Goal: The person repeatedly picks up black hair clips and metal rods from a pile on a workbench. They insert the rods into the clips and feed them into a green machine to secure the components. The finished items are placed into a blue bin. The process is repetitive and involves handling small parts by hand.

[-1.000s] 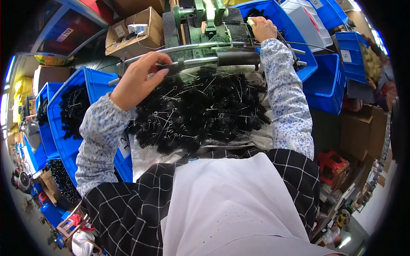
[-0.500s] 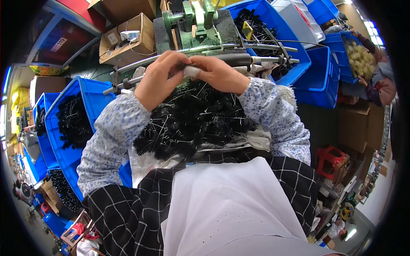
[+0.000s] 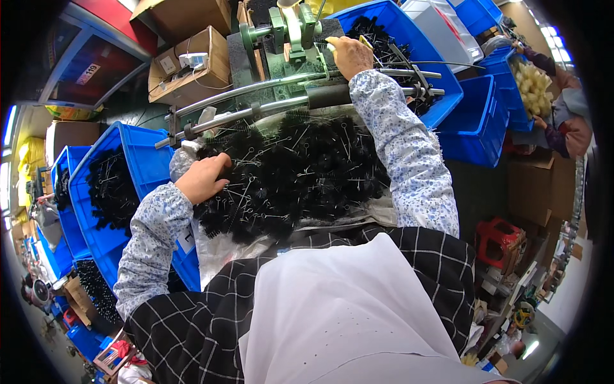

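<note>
A heap of small black bristle brushes with looped wire stems (image 3: pixel 300 173) lies on pale sheeting in front of me. At the heap's left edge, my left hand (image 3: pixel 203 178) touches the brushes, its thumb and fingers apart, gripping none that I can see. My right hand (image 3: pixel 353 57) reaches over the metal rails to the right side of a green machine (image 3: pixel 294 35). Its fingers are curled together, and a pale wrap shows at a fingertip. Whatever it may hold is hidden. Beside that hand sits a small yellow piece (image 3: pixel 366 41).
Metal rails (image 3: pixel 256 114) with a dark sleeve (image 3: pixel 329 96) cross between me and the machine. Blue bins of brushes stand left (image 3: pixel 131 137) and right (image 3: pixel 448 102). A cardboard box (image 3: pixel 192 80) is at the back left. Another person (image 3: pixel 566 121) works at the far right.
My hands, together above the heap before, have parted. The left came down and left onto the brushes; the right went up and right to the machine. The dark sleeve and rails are uncovered.
</note>
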The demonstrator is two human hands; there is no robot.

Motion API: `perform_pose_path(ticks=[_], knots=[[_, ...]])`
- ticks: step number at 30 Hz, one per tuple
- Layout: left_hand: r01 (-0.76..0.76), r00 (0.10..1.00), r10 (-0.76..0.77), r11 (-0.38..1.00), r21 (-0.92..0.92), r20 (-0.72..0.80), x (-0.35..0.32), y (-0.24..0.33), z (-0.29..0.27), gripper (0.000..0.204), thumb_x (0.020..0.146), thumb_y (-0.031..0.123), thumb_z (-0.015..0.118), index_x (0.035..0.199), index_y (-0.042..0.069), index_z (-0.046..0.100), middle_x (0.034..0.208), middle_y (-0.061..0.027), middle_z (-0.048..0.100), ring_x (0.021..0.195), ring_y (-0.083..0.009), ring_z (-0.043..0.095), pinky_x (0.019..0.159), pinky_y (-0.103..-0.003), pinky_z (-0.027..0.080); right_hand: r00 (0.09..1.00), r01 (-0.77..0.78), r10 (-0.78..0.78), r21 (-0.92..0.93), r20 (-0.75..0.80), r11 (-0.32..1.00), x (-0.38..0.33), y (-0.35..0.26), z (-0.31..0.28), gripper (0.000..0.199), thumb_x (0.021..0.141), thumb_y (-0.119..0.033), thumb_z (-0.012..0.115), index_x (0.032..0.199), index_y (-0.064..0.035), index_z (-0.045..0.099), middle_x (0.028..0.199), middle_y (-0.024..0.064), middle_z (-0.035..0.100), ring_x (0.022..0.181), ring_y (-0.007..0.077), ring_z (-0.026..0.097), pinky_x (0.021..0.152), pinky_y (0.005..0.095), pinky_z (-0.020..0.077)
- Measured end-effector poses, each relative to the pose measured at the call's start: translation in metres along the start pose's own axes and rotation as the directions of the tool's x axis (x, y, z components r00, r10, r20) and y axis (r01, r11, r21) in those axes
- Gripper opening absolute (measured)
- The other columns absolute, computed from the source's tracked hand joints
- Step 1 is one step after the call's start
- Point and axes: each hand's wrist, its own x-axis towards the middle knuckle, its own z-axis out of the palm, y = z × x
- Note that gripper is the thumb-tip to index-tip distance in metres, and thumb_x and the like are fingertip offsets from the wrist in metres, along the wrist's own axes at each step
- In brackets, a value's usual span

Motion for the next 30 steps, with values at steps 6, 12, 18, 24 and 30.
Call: perform_pose_path(ticks=[6, 12, 18, 24, 30], knots=[[-0.110, 0.994, 0.109, 0.990, 0.092, 0.016, 0.002, -0.010, 0.007, 0.029, 0.079, 0.013, 0.062, 0.102, 0.002, 0.047, 0.089, -0.0169, 0.056, 0.086, -0.0315, 0.056, 0.075, -0.039, 0.044, 0.993, 0.078, -0.074, 0.044, -0.087, 0.996, 0.005, 0.009, 0.008, 0.021, 0.082, -0.018, 0.054, 0.101, -0.0193, 0.065, 0.091, 0.0039, 0.065, 0.083, 0.0243, 0.059, 0.080, 0.0367, 0.0452], [-0.006, 0.999, 0.002, 0.994, -0.106, -0.034, -0.003, -0.002, -0.008, 0.027, 0.082, 0.018, 0.059, 0.103, 0.003, 0.050, 0.092, -0.0187, 0.057, 0.091, -0.0349, 0.055, 0.078, -0.040, 0.044, 0.999, 0.032, -0.032, -0.101, -0.005, 0.994, 0.002, 0.008, -0.004, 0.030, 0.080, -0.029, 0.058, 0.108, -0.0180, 0.061, 0.102, 0.0043, 0.060, 0.096, 0.0213, 0.049, 0.084, 0.0384, 0.0366], [-0.089, 0.965, 0.065, 0.992, -0.085, -0.254, -0.015, 0.024, -0.039, 0.028, 0.084, 0.014, 0.057, 0.110, 0.005, 0.052, 0.100, -0.0153, 0.055, 0.093, -0.0312, 0.054, 0.082, -0.035, 0.043, 0.996, -0.087, 0.088, -0.049, 0.013, 0.995, -0.012, 0.013, -0.004, 0.033, 0.075, -0.027, 0.059, 0.105, -0.0119, 0.060, 0.098, 0.0065, 0.061, 0.105, 0.0245, 0.050, 0.084, 0.0420, 0.0366], [-0.192, 0.923, 0.175, 0.981, -0.017, -0.344, -0.006, 0.041, -0.049, 0.034, 0.088, 0.009, 0.047, 0.122, 0.004, 0.041, 0.102, -0.0159, 0.050, 0.096, -0.0310, 0.051, 0.086, -0.035, 0.039, 0.983, 0.008, -0.007, 0.003, -0.182, 1.000, -0.007, -0.029, 0.012, 0.012, 0.072, -0.018, 0.057, 0.078, -0.0078, 0.060, 0.083, 0.0070, 0.063, 0.087, 0.0252, 0.056, 0.074, 0.0406, 0.0414], [-0.070, 0.964, 0.026, 0.985, -0.159, -0.264, 0.008, 0.067, -0.062, 0.028, 0.087, 0.009, 0.048, 0.113, 0.003, 0.043, 0.102, -0.0149, 0.047, 0.098, -0.0296, 0.050, 0.085, -0.034, 0.040, 0.991, 0.030, -0.035, -0.044, -0.132, 0.999, -0.002, -0.055, 0.012, 0.017, 0.075, -0.022, 0.056, 0.082, -0.0074, 0.062, 0.080, 0.0070, 0.063, 0.085, 0.0234, 0.057, 0.074, 0.0411, 0.0405]])
